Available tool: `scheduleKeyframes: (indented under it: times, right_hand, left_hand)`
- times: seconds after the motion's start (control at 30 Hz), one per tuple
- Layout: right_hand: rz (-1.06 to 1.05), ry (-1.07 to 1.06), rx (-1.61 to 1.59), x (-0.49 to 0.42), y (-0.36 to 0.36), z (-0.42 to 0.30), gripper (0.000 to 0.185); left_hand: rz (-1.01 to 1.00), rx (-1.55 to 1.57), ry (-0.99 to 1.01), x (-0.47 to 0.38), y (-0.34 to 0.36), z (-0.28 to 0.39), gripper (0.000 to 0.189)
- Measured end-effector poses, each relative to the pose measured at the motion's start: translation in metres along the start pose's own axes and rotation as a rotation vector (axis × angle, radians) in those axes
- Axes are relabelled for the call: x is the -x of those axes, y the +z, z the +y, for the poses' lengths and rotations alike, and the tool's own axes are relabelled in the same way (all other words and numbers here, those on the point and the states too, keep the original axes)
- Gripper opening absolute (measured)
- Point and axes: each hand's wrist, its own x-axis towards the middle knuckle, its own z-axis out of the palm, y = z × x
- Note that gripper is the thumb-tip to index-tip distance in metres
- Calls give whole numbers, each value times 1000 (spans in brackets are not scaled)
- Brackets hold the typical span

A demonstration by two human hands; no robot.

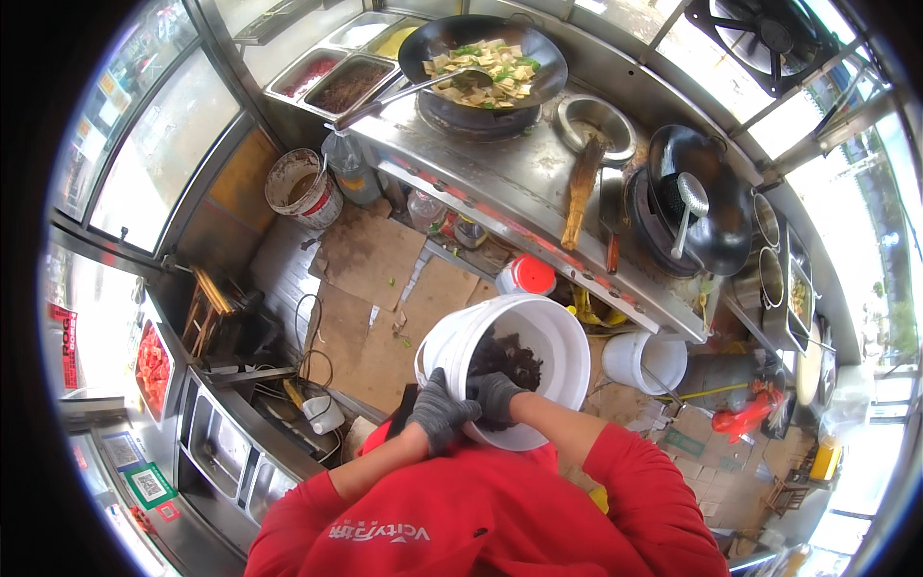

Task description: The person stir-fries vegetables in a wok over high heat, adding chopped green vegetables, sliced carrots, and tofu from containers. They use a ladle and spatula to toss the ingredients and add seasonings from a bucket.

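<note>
A white plastic bucket [566, 360] is tilted against my body, its mouth facing up and to the right. Dark, ragged pieces of food [513, 355], perhaps wood ear fungus, lie inside it. My left hand [438, 412], in a grey knit glove, grips the bucket's near left rim. Also gloved in grey, my right hand [496, 398] reaches over the rim into the bucket, against the dark pieces. Its fingertips are hidden, so whether it holds any of them is unclear.
Ahead stands a steel stove counter [497, 169] with a wok [411, 54] of sliced food, a ladle, a brush [583, 195] and a second wok [710, 216]. A red-lidded tub [532, 275] and another white bucket [642, 364] sit low nearby. Cardboard [375, 260] covers the floor.
</note>
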Motion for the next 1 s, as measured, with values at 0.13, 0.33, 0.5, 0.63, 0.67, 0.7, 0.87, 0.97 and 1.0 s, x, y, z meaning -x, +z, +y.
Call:
scheduleKeyframes:
  times: [0.13, 0.33, 0.5, 0.63, 0.67, 0.7, 0.87, 0.97, 1.0]
  right_hand:
    - [127, 4, -99, -20, -44, -26, 34]
    - [320, -53, -336, -81, -112, -42, 27]
    - [122, -379, -1279, -106, -249, -81, 22]
    - [319, -694, -1233, -134, -393, -114, 19]
    - [436, -614, -1196, -144, -431, -118, 21]
    - [457, -633, -1150, -155, -470, -120, 24]
    - [779, -376, -679, -258, -611, -131, 79]
    - [962, -25, -340, -284, -633, -120, 90]
    - [958, -60, -252, -285, -628, -115, 93]
  left_hand:
    - [91, 171, 91, -6, -24, 21, 61]
    - [199, 361, 71, -41, -48, 76, 56]
    - [308, 414, -10, -96, -66, 129, 56]
    - [339, 512, -13, -133, -70, 169, 59]
    - [357, 502, -31, -140, -71, 178, 60]
    - [378, 518, -44, -147, -73, 185, 61]
    - [399, 573, -55, -171, -79, 203, 65]
    - [405, 561, -63, -181, -87, 212, 65]
    - [417, 571, -84, -185, -91, 216, 65]
